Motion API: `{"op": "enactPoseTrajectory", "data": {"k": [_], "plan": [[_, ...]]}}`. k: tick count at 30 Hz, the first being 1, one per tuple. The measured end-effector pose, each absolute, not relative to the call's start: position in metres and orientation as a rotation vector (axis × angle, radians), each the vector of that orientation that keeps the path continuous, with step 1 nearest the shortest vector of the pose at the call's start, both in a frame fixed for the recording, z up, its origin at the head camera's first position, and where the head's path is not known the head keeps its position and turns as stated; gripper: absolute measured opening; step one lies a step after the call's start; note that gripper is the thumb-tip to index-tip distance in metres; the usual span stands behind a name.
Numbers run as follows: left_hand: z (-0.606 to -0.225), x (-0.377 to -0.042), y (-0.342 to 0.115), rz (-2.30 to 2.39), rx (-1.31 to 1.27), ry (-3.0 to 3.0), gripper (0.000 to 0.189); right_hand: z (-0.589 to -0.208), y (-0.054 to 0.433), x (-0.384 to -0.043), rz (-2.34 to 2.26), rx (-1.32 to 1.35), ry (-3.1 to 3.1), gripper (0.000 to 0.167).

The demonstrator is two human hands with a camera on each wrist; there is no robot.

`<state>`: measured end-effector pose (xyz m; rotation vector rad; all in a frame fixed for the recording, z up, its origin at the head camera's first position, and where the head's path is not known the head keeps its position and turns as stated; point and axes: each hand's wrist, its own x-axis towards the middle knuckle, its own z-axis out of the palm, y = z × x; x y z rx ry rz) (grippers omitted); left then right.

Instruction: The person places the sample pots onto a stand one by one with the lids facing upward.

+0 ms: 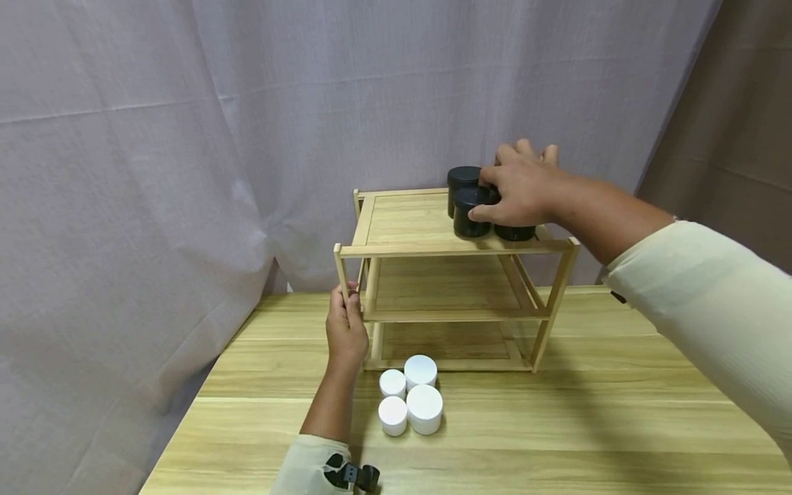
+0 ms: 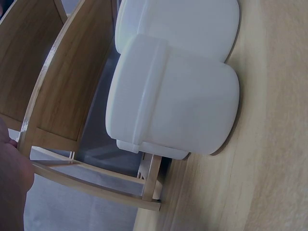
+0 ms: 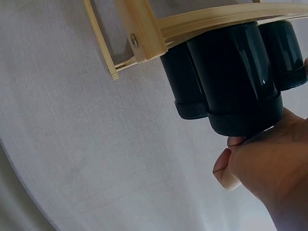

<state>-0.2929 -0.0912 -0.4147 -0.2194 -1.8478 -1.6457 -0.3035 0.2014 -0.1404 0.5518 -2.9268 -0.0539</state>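
Note:
A three-tier wooden rack (image 1: 458,249) stands on the table, and my left hand (image 1: 346,330) grips its left front post. On the top shelf, toward the right, my right hand (image 1: 526,185) reaches over a cluster of black lidded jars. Its thumb and forefinger pinch the small front black jar (image 1: 468,223) near the lid. A taller black jar (image 1: 460,180) stands behind that one. Another black jar (image 1: 516,232), partly hidden under my palm, stands to the right. In the right wrist view a large black jar (image 3: 231,72) hides part of the others and some of my fingers.
Several white lidded jars (image 1: 424,412), two larger and two smaller, stand grouped on the table (image 1: 557,433) before the rack's left front, close to my left forearm. The lower shelves (image 1: 445,282) lie beneath the top one. A grey curtain (image 1: 309,103) hangs behind.

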Motion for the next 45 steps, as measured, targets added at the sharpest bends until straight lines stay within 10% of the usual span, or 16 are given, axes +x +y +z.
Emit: {"op": "enactPoseTrajectory", "data": {"k": [45], "plan": [[-0.415, -0.296, -0.089, -1.652, -0.205, -1.842, 0.024, -0.167, 0.199, -0.282, 0.073, 0.795, -2.468, 0.061]]}}
